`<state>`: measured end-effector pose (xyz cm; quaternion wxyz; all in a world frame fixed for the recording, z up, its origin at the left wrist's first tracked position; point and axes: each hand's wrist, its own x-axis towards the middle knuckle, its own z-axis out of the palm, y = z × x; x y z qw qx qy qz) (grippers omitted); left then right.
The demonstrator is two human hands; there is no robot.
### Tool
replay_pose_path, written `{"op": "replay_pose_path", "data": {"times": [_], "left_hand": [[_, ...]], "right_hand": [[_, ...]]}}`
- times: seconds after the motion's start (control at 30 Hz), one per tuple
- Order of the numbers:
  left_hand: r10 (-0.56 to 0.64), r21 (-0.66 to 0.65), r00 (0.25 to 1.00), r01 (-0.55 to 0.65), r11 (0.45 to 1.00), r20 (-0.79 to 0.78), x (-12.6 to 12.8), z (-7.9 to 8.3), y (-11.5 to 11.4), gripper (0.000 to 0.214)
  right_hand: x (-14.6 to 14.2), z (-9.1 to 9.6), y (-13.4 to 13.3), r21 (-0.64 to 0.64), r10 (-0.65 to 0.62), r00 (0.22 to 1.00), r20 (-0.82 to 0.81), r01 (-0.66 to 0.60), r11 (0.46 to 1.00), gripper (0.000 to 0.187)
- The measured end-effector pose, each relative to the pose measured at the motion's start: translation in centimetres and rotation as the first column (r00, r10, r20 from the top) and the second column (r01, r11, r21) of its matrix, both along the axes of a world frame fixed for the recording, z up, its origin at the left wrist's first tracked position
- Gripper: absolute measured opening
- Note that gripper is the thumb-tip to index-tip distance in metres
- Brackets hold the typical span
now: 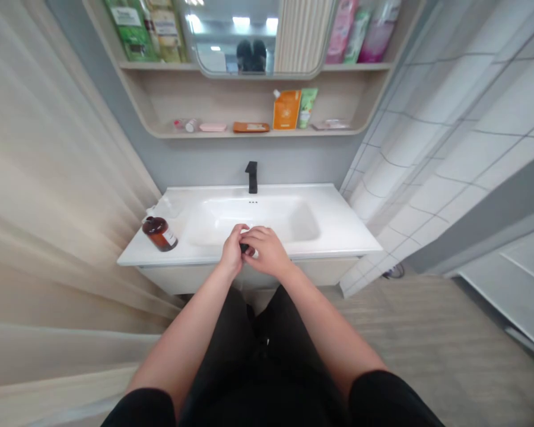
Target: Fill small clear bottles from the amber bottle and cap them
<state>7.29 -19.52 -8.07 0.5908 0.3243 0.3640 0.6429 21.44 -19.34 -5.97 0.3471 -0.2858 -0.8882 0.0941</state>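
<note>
Both of my hands meet over the front rim of a white sink [329,228]. My left hand [232,249] and my right hand [267,250] are curled together around a small dark object [244,247] that I cannot make out, mostly hidden by the fingers. A brown bottle [160,233] with a white label stands on the counter to the left of my hands, with no cap showing on it. A black faucet [251,177] stands at the back of the basin.
A ribbed beige wall runs along the left and a white tiled wall along the right. Above the sink, shelves [258,133] hold an orange pouch [286,109], a green tube and flat packets, under a mirror [235,35]. A clear item lies near the brown bottle.
</note>
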Motion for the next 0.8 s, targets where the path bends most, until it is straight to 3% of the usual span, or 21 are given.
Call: {"op": "replay_pose_path", "data": {"times": [0.13,0.27,0.37,0.43,0.47,0.53,0.6,0.63,0.7,0.8], "left_hand": [[-0.066,0.016,0.998,0.065,0.998,0.023,-0.4,0.2,-0.4,0.044],[-0.056,0.047,0.998,0.057,0.997,-0.021,-0.3,0.0,-0.3,0.061],[0.011,0.104,0.986,0.007,0.995,-0.165,-1.5,-1.1,0.5,0.066],[0.096,0.147,0.923,-0.043,0.988,-0.372,-3.3,-2.3,1.5,0.063],[0.143,0.163,0.846,-0.068,0.984,-0.514,-4.4,-3.0,2.0,0.059],[0.193,0.167,0.577,-0.099,0.981,-0.794,-6.7,-4.2,3.0,0.051],[0.149,0.126,0.281,-0.098,0.987,-0.948,-8.5,-5.2,3.7,0.045],[0.111,0.096,0.17,-0.091,0.991,-0.979,-9.2,-5.5,3.9,0.044],[0.043,0.04,0.034,-0.076,0.996,-0.999,-9.8,-5.9,4.2,0.046],[-0.013,-0.01,-0.069,-0.054,0.998,-0.998,-9.8,-6.0,4.2,0.048]], "right_hand": [[-0.3,-0.6,0.0,-0.007,0.03,0.992,-0.123,-0.031,0.999,0.041],[-0.3,-1.1,0.4,-0.022,0.027,0.982,-0.188,-0.032,0.999,0.035],[0.3,-1.3,0.7,-0.031,0.002,0.964,-0.265,-0.011,0.999,0.027],[0.8,-1.3,1.0,-0.033,-0.009,0.942,-0.336,-0.002,0.999,0.025],[1.1,-1.2,1.1,-0.034,-0.012,0.93,-0.366,0.0,0.999,0.025],[1.7,-1.1,1.3,-0.034,-0.017,0.916,-0.401,0.003,0.999,0.025],[2.5,-1.2,1.7,-0.033,-0.033,0.915,-0.403,0.022,0.999,0.025],[3.0,-1.4,2.0,-0.035,-0.05,0.919,-0.391,0.04,0.999,0.024],[4.7,-2.2,2.8,-0.042,-0.106,0.931,-0.349,0.098,0.994,0.023],[9.2,-4.3,4.7,-0.073,-0.265,0.933,-0.242,0.255,0.964,0.021]]}}
